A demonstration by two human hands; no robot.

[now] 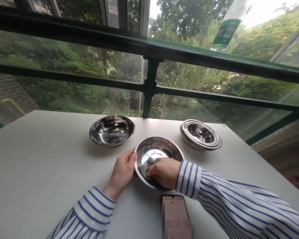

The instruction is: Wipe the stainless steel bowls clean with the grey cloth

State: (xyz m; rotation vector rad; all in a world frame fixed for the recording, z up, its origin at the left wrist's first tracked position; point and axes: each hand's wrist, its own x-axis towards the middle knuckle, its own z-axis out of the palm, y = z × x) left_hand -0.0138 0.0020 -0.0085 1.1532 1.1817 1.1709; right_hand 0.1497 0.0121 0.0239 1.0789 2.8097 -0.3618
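Note:
A shiny steel bowl [171,147] is tilted a little towards me at the middle of the table. My left hand [122,169] is closed on its left rim, thumb on top and fingers hidden beneath the outside. Inside the bowl, my right hand [165,171] is closed on a grey cloth [144,168] and presses it against the inner wall on the near left. Part of the cloth is covered by the fingers. Just below the bowl lies a phone [175,212], its lower part blurred out by pixels.
On the white table [52,159], another steel bowl [112,131] stands at the back left. A stack of steel bowls [200,134] sits at the back right. Behind the table runs a dark green railing [149,86], with a plastic bottle [225,33] on its top rail.

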